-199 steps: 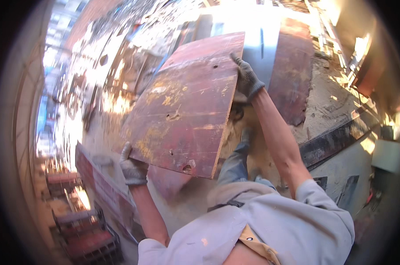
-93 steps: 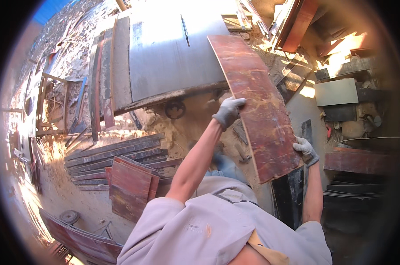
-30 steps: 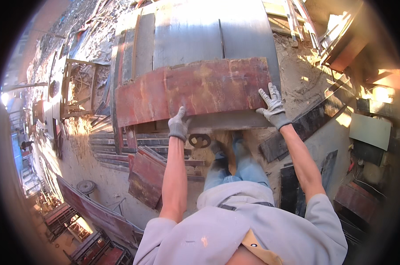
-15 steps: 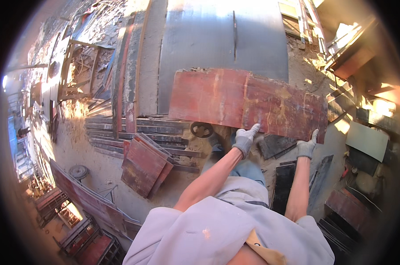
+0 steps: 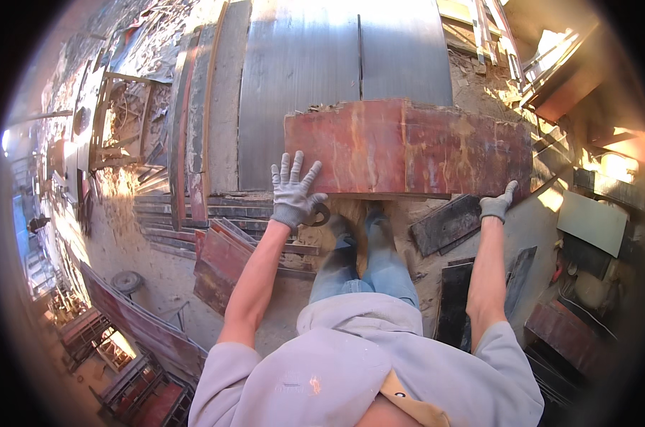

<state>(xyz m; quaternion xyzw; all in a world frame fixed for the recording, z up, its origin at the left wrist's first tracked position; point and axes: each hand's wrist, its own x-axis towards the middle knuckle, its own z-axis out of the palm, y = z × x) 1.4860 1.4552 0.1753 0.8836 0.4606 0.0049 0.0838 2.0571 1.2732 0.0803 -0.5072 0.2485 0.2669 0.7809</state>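
A long, worn red plywood board (image 5: 408,153) with a ragged far edge lies across the near end of a grey metal saw table (image 5: 301,92). My left hand (image 5: 294,191), in a pale knit glove, is at the board's near left corner. Its fingers are spread, and some overlap the board's left end. My gloved right hand (image 5: 498,203) grips the near edge by the right end, thumb on top and the other fingers mostly hidden underneath. A dark handwheel (image 5: 321,213) shows partly behind my left wrist.
Left of my legs lie stacked red panels (image 5: 219,267) and several dark slats (image 5: 166,213). Dark boards (image 5: 447,224) rest on the ground at right, with a pale green sheet (image 5: 591,222) beyond. A long panel (image 5: 141,313) leans at lower left, near a small wheel (image 5: 127,282).
My left hand has let go of the board's near edge and moved left to its corner, fingers spreading. The board has turned slightly, its right end swinging away from me. My right hand still holds it.
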